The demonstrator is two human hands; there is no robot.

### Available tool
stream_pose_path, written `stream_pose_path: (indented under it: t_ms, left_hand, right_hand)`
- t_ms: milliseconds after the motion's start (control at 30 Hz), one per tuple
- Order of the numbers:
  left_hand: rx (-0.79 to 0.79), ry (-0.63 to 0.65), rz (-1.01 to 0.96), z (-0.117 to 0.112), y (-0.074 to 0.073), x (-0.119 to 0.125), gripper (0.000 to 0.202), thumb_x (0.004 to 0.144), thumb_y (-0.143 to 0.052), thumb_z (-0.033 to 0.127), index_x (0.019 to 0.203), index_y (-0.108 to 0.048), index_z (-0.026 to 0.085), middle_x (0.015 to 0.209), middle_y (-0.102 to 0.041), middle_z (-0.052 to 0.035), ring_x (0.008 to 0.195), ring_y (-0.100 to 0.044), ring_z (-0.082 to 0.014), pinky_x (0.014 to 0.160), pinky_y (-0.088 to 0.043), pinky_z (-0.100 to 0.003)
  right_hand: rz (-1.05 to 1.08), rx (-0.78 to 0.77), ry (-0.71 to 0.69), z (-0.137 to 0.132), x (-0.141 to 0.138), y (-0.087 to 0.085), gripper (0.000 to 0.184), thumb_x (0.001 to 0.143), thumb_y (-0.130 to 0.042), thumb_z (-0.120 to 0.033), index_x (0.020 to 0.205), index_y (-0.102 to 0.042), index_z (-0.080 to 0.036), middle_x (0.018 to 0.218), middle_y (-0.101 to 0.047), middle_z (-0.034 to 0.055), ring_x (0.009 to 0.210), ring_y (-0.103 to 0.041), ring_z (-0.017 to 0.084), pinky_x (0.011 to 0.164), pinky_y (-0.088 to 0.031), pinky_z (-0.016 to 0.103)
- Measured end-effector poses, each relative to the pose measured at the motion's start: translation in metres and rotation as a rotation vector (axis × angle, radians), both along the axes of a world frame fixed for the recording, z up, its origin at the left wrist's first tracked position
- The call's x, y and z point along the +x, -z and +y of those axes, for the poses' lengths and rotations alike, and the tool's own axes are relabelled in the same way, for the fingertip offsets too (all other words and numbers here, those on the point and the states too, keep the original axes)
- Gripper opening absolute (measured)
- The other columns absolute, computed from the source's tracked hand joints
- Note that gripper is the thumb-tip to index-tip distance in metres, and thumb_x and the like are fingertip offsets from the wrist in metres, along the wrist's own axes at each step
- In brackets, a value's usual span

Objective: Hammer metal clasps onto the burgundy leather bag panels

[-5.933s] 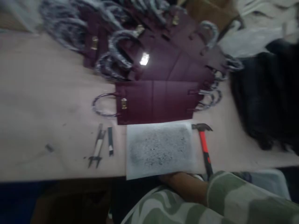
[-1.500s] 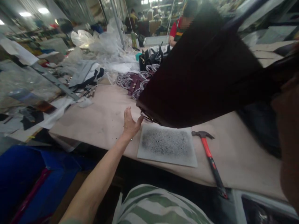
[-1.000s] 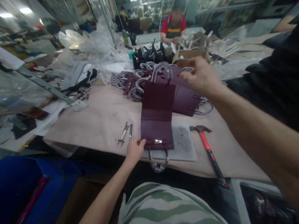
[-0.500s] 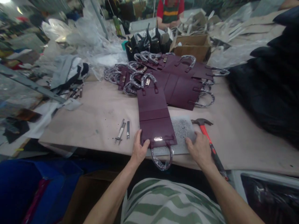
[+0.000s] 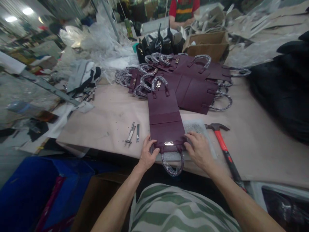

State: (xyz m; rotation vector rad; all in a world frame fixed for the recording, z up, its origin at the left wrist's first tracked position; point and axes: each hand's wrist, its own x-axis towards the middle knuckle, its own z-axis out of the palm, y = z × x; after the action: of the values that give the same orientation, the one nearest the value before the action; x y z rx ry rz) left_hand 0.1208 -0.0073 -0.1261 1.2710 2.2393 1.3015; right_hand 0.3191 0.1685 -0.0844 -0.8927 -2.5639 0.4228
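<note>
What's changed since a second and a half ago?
The purple bag piece, then raised in front of the camera, has come down partly over the grey board. The left hand is now at its near left corner, the right hand at its near right edge. The hammer stays right of the board.

"Where is the bare left hand (image 5: pixel 146 157)?"
"By the near edge of the pale, flat table (image 5: pixel 106 117), fingers (image 5: pixel 150 143) bent, thumb (image 5: pixel 155 153) apart."
"And the bare right hand (image 5: pixel 200 149)?"
"Same edge, also bent. Both bare arms (image 5: pixel 122 193) reach forward."
</note>
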Motion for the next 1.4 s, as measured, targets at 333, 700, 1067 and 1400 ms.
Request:
stream_pose_path:
  t_ms: [333,700,1067,1400]
  left_hand:
    - [0.045,-0.084,-0.009,-0.011,0.002,0.021,0.014,0.087,-0.062,0.020,0.100,-0.066,0.019,0.143,-0.047,-0.0125,0.137,-0.046,-0.0277,0.116,-0.039,-0.045]
    - [0.106,-0.155,-0.088,-0.003,-0.001,0.024,0.017,0.081,-0.066,0.012,0.096,-0.070,0.017,0.141,-0.052,-0.0145,0.136,-0.048,-0.0281,0.115,-0.041,-0.046]
    - [-0.007,-0.220,-0.012,-0.009,-0.021,-0.018,0.026,0.089,-0.058,0.018,0.114,-0.067,0.017,0.116,-0.068,-0.0107,0.110,-0.064,-0.0221,0.102,-0.051,-0.037]
    - [-0.932,-0.308,0.134,-0.004,-0.061,-0.134,0.029,0.072,-0.074,0.034,0.093,-0.069,0.015,0.101,-0.072,-0.0166,0.102,-0.067,-0.0319,0.083,-0.051,-0.036]
  right_hand:
    - [0.026,0.023,-0.111,-0.026,-0.004,0.016,0.026,0.094,-0.051,-0.031,0.111,-0.065,-0.018,0.111,-0.061,0.0113,0.105,-0.051,0.029,0.091,-0.039,0.044]
    - [0.174,0.208,-0.154,-0.018,-0.006,0.037,0.030,0.095,-0.050,-0.039,0.107,-0.065,-0.017,0.101,-0.062,0.0120,0.092,-0.055,0.028,0.081,-0.042,0.043]
    - [0.173,0.229,-0.144,-0.018,-0.007,0.035,0.029,0.093,-0.051,-0.040,0.103,-0.066,-0.017,0.100,-0.063,0.0128,0.093,-0.055,0.030,0.081,-0.042,0.045]
    - [0.130,0.119,-0.104,-0.027,-0.006,0.029,0.023,0.092,-0.054,-0.032,0.105,-0.065,-0.017,0.105,-0.061,0.0116,0.099,-0.053,0.029,0.086,-0.042,0.045]
